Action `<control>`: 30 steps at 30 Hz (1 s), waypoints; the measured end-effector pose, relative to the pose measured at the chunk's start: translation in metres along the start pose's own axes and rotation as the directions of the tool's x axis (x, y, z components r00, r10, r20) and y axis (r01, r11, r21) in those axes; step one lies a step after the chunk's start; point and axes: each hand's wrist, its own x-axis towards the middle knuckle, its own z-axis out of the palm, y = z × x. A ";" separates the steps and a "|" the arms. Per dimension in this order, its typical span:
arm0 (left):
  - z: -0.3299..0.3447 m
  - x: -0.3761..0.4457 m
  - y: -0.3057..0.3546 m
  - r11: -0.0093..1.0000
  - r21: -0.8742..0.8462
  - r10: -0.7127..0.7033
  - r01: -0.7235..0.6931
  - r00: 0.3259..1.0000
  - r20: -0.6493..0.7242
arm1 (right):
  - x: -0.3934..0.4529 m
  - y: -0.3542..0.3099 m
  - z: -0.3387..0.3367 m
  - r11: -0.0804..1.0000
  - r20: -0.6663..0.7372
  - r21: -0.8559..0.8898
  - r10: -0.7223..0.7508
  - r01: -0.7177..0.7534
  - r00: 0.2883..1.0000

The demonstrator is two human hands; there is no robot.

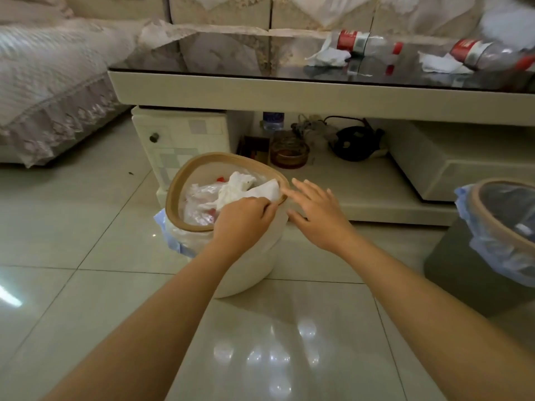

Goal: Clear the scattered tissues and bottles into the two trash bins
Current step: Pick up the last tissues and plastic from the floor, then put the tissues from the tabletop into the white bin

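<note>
A white trash bin [249, 264] with a tan rim stands on the floor in front of the coffee table and holds crumpled tissues [240, 188] and a clear bag. My left hand [246, 218] is over its near rim, its fingers curled and pinching a white tissue [267, 191] at the rim's right side. Just right of the bin, my right hand [314, 211] hovers with fingers spread and holds nothing. A darker bin [469, 273] with a blue liner stands at the right edge. On the glass tabletop [231, 59] lie two clear bottles with red labels [362, 43] [486, 55] and two tissues [330, 56] [440, 63].
The table's lower shelf [362, 180] carries a glass ashtray [289, 153], a small water bottle [273, 120] and a dark tangle of cords [354, 143]. A sofa with a lace-edged cover [49, 91] fills the left. The floor is glossy tile [86, 256].
</note>
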 end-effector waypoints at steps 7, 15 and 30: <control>0.037 0.021 0.102 0.981 -0.111 0.173 -0.158 0.975 0.138 | -0.059 0.095 -0.035 0.976 -0.099 -0.118 0.169 -0.181 0.981; 0.084 0.049 0.218 0.942 -0.216 0.297 -0.257 0.938 0.177 | -0.121 0.198 -0.080 0.859 -0.201 -0.171 0.449 -0.482 0.871; 0.131 0.095 0.292 0.917 -0.216 0.370 -0.335 0.917 0.148 | -0.128 0.253 -0.074 0.852 -0.337 0.157 0.521 -0.499 0.784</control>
